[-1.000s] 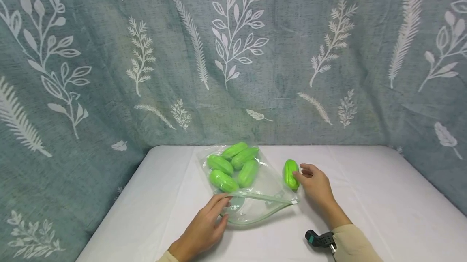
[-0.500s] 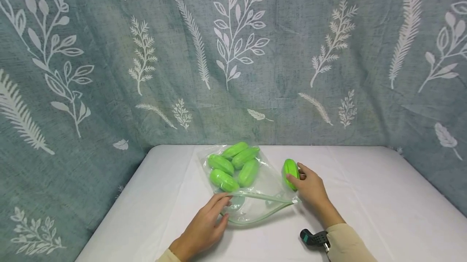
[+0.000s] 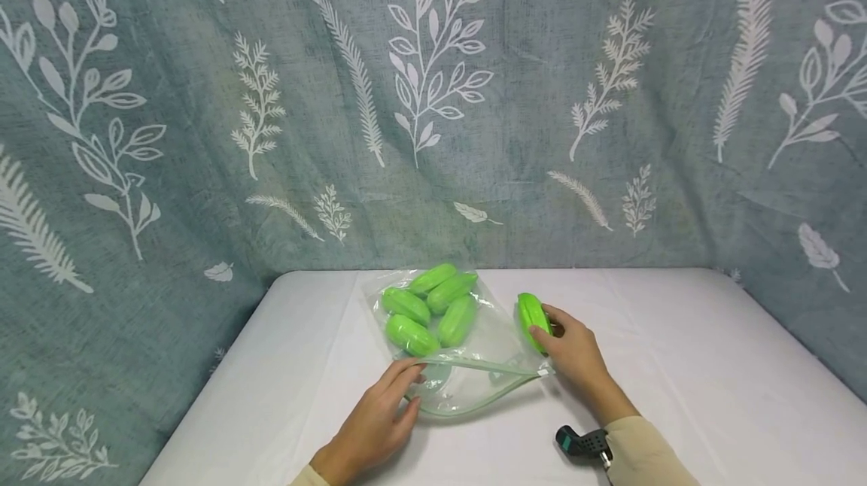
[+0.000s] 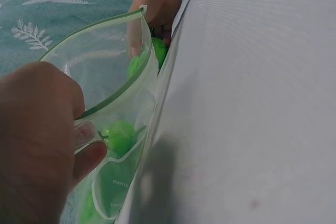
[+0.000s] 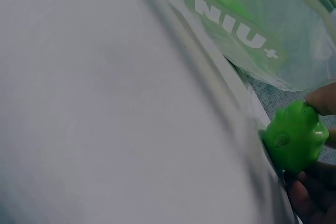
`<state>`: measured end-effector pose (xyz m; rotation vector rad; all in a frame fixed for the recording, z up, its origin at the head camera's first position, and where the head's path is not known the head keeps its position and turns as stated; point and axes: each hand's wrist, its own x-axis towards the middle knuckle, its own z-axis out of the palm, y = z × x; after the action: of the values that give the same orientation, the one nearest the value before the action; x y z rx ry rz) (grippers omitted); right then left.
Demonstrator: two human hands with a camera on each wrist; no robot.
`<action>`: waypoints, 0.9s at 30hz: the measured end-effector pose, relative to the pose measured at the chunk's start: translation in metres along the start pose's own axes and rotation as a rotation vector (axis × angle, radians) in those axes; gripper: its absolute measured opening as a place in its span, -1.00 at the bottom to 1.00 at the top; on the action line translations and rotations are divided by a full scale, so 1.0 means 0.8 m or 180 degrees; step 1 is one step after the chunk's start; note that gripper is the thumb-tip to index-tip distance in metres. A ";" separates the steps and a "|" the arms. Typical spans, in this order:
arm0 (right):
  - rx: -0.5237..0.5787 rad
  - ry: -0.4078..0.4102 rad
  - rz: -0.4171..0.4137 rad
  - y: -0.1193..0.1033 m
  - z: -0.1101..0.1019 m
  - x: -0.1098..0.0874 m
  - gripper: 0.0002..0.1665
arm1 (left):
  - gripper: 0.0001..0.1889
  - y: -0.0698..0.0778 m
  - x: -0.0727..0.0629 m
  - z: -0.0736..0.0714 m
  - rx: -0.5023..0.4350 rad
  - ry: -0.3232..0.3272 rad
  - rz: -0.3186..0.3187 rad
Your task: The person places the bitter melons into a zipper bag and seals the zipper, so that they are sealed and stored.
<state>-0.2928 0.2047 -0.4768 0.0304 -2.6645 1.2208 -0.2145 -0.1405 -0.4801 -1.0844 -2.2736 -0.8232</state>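
A clear zip bag (image 3: 491, 332) with a green zip edge lies on the table, its mouth gaping toward me. Several plump green cucumbers (image 3: 409, 335) are inside it. My left hand (image 3: 379, 414) holds the left end of the mouth, fingers curled over the zip edge in the left wrist view. To the right of the bag, my right hand (image 3: 576, 347) grips one more cucumber (image 3: 531, 317) between thumb and fingers. In the right wrist view this cucumber (image 5: 295, 137) shows its ribbed, rounded end, close to the white tablecloth.
A white cloth covers the table (image 3: 704, 381). Behind it hangs a grey-green curtain (image 3: 515, 132) with white leaf prints. A black wrist device (image 3: 582, 442) sits at my right sleeve (image 3: 643, 448).
My right hand has moved left and closed round the loose cucumber, thumb across its near side. The cucumber has tilted slightly. My left hand and the bag stay in place.
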 end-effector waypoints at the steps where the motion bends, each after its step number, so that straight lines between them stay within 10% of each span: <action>1: 0.0001 0.0002 -0.0001 -0.001 0.000 -0.001 -0.22 | -0.46 0.000 -0.001 0.000 0.0002 0.0006 0.0003; 27: 0.0105 0.0081 -0.0055 0.004 -0.005 -0.004 -0.27 | -0.43 0.000 -0.001 0.002 0.0012 0.0068 0.0068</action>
<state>-0.2893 0.2095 -0.4775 0.0425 -2.6170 1.2515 -0.2142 -0.1401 -0.4819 -1.0914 -2.2412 -0.8180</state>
